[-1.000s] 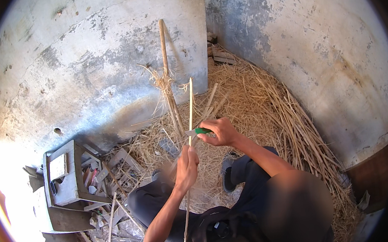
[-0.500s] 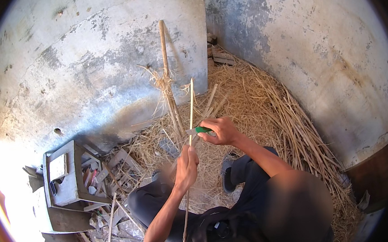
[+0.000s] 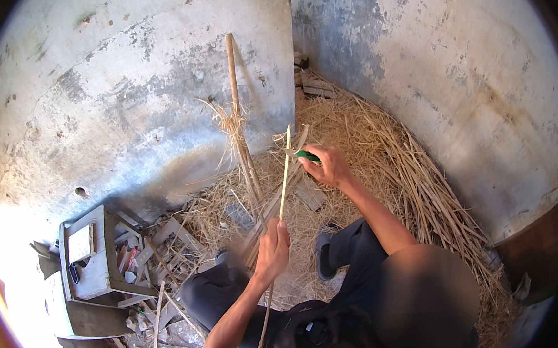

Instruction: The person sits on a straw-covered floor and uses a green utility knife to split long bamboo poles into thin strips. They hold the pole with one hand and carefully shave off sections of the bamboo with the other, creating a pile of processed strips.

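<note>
My left hand [image 3: 273, 249] is closed around a long thin wooden stick [image 3: 285, 185]. Above the fist the stick is pale and bare; its darker lower part runs down past my lap. In my right hand [image 3: 327, 165] is a knife with a green handle [image 3: 307, 156]. Its blade lies against the stick not far from the upper tip. A thin curled shaving [image 3: 281, 137] hangs beside that tip.
A wooden pole [image 3: 233, 80] with frayed fibres tied round it leans on the wall ahead. Straw and long sticks [image 3: 422, 183] pile up on the right. An overturned wooden cabinet [image 3: 94, 258] and scrap wood lie at left.
My right hand has moved the knife up along the stick, away from my left hand, toward the tip. The left hand has dropped slightly, and the stick leans more to the right.
</note>
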`<action>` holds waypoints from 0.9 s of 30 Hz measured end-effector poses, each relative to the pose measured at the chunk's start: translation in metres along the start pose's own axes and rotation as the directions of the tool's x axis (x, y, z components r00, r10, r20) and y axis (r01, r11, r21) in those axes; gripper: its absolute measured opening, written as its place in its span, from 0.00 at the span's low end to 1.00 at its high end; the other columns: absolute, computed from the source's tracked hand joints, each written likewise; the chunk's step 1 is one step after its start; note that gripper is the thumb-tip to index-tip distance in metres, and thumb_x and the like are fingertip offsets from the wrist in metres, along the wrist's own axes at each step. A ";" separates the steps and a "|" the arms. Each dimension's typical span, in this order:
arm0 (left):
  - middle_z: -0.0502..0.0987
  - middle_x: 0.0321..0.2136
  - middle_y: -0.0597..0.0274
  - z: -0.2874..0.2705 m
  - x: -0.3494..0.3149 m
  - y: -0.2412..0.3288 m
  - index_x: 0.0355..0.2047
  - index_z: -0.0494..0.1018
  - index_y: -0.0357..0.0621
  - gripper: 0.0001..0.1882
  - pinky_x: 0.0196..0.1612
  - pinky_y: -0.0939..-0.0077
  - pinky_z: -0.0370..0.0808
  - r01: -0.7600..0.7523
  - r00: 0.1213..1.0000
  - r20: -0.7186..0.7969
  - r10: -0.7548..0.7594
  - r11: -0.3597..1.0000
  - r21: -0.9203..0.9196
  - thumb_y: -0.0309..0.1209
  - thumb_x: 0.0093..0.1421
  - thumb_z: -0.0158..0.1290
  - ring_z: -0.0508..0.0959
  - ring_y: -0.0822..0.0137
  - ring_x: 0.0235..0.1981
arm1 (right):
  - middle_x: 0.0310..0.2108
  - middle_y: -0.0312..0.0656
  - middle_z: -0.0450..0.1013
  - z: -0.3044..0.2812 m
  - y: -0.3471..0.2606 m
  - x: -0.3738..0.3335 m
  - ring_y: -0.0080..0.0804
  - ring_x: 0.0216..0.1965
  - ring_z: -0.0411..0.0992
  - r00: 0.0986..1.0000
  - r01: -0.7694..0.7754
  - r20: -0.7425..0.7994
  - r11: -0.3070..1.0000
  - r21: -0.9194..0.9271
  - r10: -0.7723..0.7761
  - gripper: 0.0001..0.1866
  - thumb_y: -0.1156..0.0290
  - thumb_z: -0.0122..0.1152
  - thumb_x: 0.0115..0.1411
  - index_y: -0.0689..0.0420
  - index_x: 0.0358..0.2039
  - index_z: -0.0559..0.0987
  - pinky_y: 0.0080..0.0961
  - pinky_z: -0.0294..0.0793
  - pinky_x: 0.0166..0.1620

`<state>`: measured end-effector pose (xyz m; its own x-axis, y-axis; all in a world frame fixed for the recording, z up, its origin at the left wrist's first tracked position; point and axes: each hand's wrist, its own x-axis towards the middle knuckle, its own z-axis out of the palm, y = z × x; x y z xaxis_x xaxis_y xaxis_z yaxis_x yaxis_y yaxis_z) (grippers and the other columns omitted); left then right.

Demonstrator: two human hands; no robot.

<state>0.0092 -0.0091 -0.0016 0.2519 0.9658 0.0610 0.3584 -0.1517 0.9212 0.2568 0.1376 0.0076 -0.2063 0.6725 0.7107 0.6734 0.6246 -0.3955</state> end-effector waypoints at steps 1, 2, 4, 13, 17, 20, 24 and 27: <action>0.70 0.18 0.52 0.000 0.000 -0.001 0.36 0.65 0.38 0.23 0.30 0.54 0.70 0.004 1.000 0.005 -0.004 1.000 0.004 0.45 0.80 0.34 0.73 0.51 0.21 | 0.23 0.37 0.78 0.002 0.008 0.000 0.28 0.20 0.74 0.998 -0.044 0.043 0.999 -0.012 0.045 0.24 0.45 0.56 0.70 0.54 0.41 0.85 0.27 0.70 0.22; 0.71 0.18 0.52 -0.001 0.000 -0.002 0.37 0.65 0.38 0.22 0.30 0.53 0.70 0.008 1.000 0.011 -0.008 1.000 0.010 0.45 0.80 0.34 0.74 0.50 0.21 | 0.21 0.37 0.76 0.002 0.015 0.000 0.28 0.19 0.73 0.992 -0.090 0.085 0.996 -0.026 0.092 0.25 0.44 0.55 0.71 0.54 0.41 0.85 0.27 0.70 0.22; 0.71 0.18 0.51 -0.001 -0.005 0.002 0.38 0.64 0.38 0.20 0.30 0.52 0.70 0.031 0.998 0.055 -0.031 0.999 0.011 0.43 0.80 0.35 0.75 0.48 0.21 | 0.19 0.37 0.73 -0.004 0.031 0.003 0.27 0.18 0.70 0.968 -0.222 0.109 0.974 -0.042 0.225 0.27 0.43 0.52 0.72 0.55 0.41 0.85 0.27 0.68 0.23; 0.74 0.21 0.53 0.016 -0.007 -0.006 0.40 0.64 0.39 0.15 0.30 0.60 0.73 0.008 0.997 0.078 0.000 0.995 -0.100 0.39 0.78 0.44 0.78 0.57 0.23 | 0.17 0.36 0.64 -0.035 0.050 -0.005 0.28 0.17 0.60 0.852 -0.515 0.027 0.847 -0.130 0.522 0.29 0.44 0.48 0.74 0.60 0.36 0.81 0.35 0.61 0.25; 0.74 0.21 0.58 0.007 0.005 -0.010 0.41 0.66 0.38 0.14 0.29 0.65 0.73 0.028 1.000 -0.007 -0.029 0.987 -0.156 0.38 0.78 0.46 0.75 0.67 0.23 | 0.19 0.33 0.65 -0.031 0.030 -0.012 0.25 0.17 0.57 0.846 -0.526 0.093 0.850 -0.021 0.526 0.28 0.43 0.48 0.74 0.57 0.44 0.81 0.32 0.58 0.24; 0.73 0.22 0.61 -0.002 0.010 -0.010 0.40 0.67 0.39 0.14 0.29 0.69 0.71 0.065 0.997 -0.028 -0.072 0.976 -0.207 0.39 0.77 0.46 0.73 0.71 0.24 | 0.23 0.34 0.70 -0.021 0.018 -0.018 0.24 0.18 0.62 0.903 -0.409 0.180 0.909 0.082 0.390 0.26 0.44 0.48 0.75 0.55 0.46 0.81 0.30 0.62 0.24; 0.71 0.22 0.63 -0.005 0.013 -0.017 0.40 0.67 0.39 0.15 0.30 0.70 0.71 0.035 0.997 -0.065 -0.049 0.979 -0.202 0.39 0.77 0.47 0.71 0.72 0.25 | 0.30 0.39 0.78 -0.004 -0.029 -0.019 0.28 0.24 0.75 0.968 -0.139 0.236 0.966 0.217 0.086 0.20 0.52 0.53 0.74 0.55 0.45 0.81 0.30 0.74 0.26; 0.70 0.22 0.64 -0.005 0.012 -0.017 0.39 0.67 0.39 0.15 0.29 0.71 0.70 0.028 0.996 -0.077 -0.046 0.974 -0.224 0.39 0.77 0.47 0.70 0.73 0.25 | 0.33 0.41 0.81 0.000 -0.060 -0.016 0.31 0.28 0.81 0.943 -0.017 0.326 0.973 0.231 -0.061 0.15 0.58 0.59 0.71 0.56 0.45 0.80 0.30 0.79 0.29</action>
<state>0.0020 0.0061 -0.0145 0.1657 0.9850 0.0481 0.1547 -0.0741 0.9852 0.2195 0.0900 0.0200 -0.4669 0.7260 0.5049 0.4949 0.6876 -0.5313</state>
